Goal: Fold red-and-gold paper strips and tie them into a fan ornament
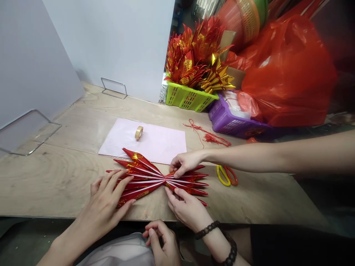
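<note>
Red folded paper with gold print and white edges (146,180), pinched narrow at its middle, fans out both ways on the wooden table. My left hand (111,192) lies over its left end, fingers spread and fingertips touching the folds. Below the table edge, my right hand (163,242) is loosely curled over my lap, with nothing visible in it. Another person's two hands (186,162) touch the paper near its pinched middle and right half; the lower one (188,208) has dark bead bracelets at the wrist.
A tape roll (139,133) stands on pink paper sheets (166,144). Yellow and orange scissors (223,175) and red strings (212,137) lie to the right. Behind are a green basket (188,98) of red and gold folded pieces, a purple basket (230,122) and a red bag (288,74).
</note>
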`<state>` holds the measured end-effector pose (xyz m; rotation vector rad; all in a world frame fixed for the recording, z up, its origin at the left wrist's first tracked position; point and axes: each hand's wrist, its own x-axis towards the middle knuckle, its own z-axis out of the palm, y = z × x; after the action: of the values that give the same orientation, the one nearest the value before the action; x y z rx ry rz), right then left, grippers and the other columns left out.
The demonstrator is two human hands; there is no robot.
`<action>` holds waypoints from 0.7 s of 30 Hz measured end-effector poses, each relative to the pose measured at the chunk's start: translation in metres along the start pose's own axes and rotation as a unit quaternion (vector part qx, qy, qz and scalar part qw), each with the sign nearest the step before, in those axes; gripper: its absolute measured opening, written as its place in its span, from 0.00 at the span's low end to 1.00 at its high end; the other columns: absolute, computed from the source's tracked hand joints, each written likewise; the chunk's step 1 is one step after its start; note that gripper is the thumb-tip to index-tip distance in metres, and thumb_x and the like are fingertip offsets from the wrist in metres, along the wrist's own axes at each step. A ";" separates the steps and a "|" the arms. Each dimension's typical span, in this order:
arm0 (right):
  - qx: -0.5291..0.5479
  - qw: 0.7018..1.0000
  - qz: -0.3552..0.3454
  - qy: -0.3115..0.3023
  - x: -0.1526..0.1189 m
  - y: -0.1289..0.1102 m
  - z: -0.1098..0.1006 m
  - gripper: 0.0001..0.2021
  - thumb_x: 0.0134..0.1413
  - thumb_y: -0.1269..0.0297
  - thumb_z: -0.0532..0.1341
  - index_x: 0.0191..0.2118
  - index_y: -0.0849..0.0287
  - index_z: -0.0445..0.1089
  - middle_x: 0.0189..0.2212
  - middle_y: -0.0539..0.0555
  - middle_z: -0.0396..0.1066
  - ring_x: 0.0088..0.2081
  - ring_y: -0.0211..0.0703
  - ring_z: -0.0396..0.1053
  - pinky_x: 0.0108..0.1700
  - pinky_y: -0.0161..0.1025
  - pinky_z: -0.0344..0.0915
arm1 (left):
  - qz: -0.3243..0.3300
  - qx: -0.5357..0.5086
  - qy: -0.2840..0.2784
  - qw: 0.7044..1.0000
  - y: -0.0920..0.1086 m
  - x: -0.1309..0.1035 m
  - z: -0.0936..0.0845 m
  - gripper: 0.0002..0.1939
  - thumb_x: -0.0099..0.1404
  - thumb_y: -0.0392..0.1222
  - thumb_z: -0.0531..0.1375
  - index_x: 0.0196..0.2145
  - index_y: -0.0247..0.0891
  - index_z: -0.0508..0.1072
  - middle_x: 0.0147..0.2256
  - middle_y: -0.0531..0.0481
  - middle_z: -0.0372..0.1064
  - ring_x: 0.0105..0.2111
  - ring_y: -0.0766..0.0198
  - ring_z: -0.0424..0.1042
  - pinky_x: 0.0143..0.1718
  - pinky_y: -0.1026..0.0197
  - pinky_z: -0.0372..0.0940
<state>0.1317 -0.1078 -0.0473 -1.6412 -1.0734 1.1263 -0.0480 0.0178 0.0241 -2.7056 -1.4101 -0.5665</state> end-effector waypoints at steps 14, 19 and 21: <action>-0.042 0.998 -0.010 -0.053 0.005 -0.017 -0.009 0.13 0.61 0.57 0.54 0.34 0.56 0.73 0.28 0.52 0.76 0.29 0.40 0.71 0.32 0.33 0.63 | -0.038 -0.018 -0.008 0.999 -0.005 -0.006 0.001 0.28 0.62 0.50 0.58 0.59 0.43 0.60 0.60 0.38 0.59 0.57 0.44 0.60 0.55 0.44 0.52; -0.025 0.998 0.000 -0.049 0.007 -0.018 -0.011 0.11 0.60 0.58 0.56 0.35 0.53 0.74 0.29 0.52 0.76 0.29 0.43 0.71 0.34 0.36 0.65 | -0.035 -0.030 0.034 0.998 -0.003 -0.003 -0.010 0.29 0.64 0.48 0.57 0.61 0.43 0.56 0.63 0.36 0.53 0.60 0.41 0.56 0.57 0.42 0.52; -0.020 0.999 0.002 -0.029 0.007 -0.019 -0.009 0.10 0.59 0.58 0.56 0.34 0.51 0.74 0.27 0.51 0.75 0.28 0.44 0.71 0.33 0.37 0.65 | -0.034 -0.052 0.056 0.996 -0.003 -0.002 -0.015 0.26 0.64 0.46 0.57 0.58 0.42 0.57 0.60 0.35 0.55 0.58 0.41 0.58 0.54 0.42 0.55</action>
<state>0.1387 -0.0971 -0.0285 -1.6504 -1.1369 1.1686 -0.0557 0.0150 0.0368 -2.6629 -1.4889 -0.8045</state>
